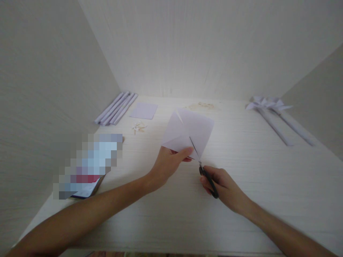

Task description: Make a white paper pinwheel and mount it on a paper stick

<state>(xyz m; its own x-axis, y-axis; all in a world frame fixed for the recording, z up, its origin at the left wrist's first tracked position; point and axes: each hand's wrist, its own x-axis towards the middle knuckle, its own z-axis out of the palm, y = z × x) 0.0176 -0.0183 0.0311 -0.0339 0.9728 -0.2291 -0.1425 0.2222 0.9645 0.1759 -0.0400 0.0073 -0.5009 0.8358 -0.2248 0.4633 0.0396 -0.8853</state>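
My left hand (pixel 168 165) holds up a pale lilac square of paper (pixel 187 132) by its near corner, above the middle of the white desk (pixel 241 171). A slit shows at the paper's far left corner. My right hand (pixel 223 185) grips black-handled scissors (pixel 205 171), whose blades reach into the paper's near edge from below.
Rolled lilac paper sticks (pixel 116 108) lie at the back left beside a flat lilac sheet (pixel 144 110). Small scraps (pixel 139 127) lie near them. Two paper pinwheels on sticks (pixel 276 114) lie at the back right. A phone (pixel 88 167) rests at the left. White walls enclose three sides.
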